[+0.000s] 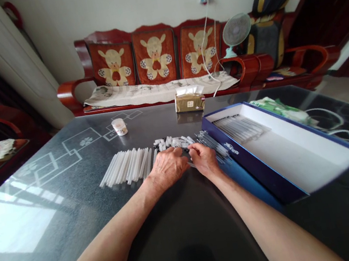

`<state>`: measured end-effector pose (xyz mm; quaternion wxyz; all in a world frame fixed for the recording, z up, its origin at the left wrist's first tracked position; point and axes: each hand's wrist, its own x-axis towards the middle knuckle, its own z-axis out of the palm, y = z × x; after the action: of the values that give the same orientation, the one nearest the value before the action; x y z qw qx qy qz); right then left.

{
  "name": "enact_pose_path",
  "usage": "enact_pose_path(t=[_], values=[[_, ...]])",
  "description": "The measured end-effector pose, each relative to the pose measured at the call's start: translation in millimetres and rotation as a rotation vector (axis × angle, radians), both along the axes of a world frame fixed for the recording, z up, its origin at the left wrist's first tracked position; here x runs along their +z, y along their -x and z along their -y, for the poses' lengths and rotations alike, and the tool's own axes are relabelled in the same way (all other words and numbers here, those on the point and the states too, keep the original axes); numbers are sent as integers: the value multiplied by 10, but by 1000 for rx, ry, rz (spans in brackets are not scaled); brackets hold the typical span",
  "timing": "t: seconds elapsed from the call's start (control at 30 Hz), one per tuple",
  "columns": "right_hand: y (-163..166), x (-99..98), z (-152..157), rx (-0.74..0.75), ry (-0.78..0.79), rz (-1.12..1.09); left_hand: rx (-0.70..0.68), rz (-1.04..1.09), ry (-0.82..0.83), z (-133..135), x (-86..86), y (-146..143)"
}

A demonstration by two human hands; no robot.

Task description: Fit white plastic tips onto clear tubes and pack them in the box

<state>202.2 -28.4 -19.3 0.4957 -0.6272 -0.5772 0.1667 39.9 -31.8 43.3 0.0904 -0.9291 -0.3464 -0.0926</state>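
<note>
My left hand (pixel 167 165) and my right hand (pixel 203 157) meet at the middle of the dark glass table (pixel 72 202), fingers curled together around a small piece I cannot make out. A row of clear plastic tubes (pixel 126 166) lies just left of my left hand. A small heap of white caps (pixel 173 142) sits right beyond the fingers. A bundle of thin dark refills (pixel 212 142) lies beside my right hand, against the blue box (pixel 271 178). Inside the box's white interior rest more assembled pens (pixel 240 128).
A small white cup (pixel 119 126) and a tissue box (pixel 189 100) stand farther back on the table. A green bag (pixel 278 107) lies behind the blue box. A red wooden sofa (pixel 155 62) with bear cushions and a small fan (pixel 236 32) line the wall.
</note>
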Motion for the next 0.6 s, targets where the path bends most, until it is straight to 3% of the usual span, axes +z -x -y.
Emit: enact_pose_path(t=[0.13,0.2,0.43,0.6], values=[[-43,-8,-23,-13,65,-212,-76,50,9,-60,-152,-7],[-43,-14,-6,-22,36,-193,-103,54,55,-65,-241,-8],[-36,54,55,-42,-277,300,-113,126,75,-17,-392,-61],[-266,229,-295,-5,-153,648,-54,221,95,-62,-447,-50]])
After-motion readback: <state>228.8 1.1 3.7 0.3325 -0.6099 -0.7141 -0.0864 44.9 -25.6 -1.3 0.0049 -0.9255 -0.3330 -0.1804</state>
